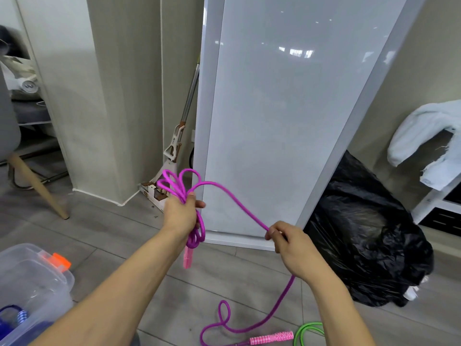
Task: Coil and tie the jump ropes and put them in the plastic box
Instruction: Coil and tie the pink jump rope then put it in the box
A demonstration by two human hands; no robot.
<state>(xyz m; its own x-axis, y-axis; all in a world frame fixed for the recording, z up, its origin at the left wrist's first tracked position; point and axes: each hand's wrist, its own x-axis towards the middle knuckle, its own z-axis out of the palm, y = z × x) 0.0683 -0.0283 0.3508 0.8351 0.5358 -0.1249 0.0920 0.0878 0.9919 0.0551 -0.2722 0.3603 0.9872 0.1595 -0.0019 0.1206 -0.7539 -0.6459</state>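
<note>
My left hand [180,213] grips a bundle of coils of the purple jump rope [232,201], with loops sticking out above and below the fist. One pink handle [187,258] hangs under that hand. From the bundle the rope runs right to my right hand [287,242], which pinches it between the fingertips. Past that hand the rope drops to the floor, makes a loop and ends at the second pink handle [272,337]. A green jump rope [308,332] lies on the floor at the bottom right. The clear plastic box [50,278] with an orange latch stands at the lower left; a blue rope [12,320] lies inside.
A white glossy panel [274,121] leans ahead, with a mop [174,151] beside it. A full black rubbish bag [369,233] sits on the right, below a shelf with pale cloth [424,136]. A wooden chair leg [37,188] stands at the left.
</note>
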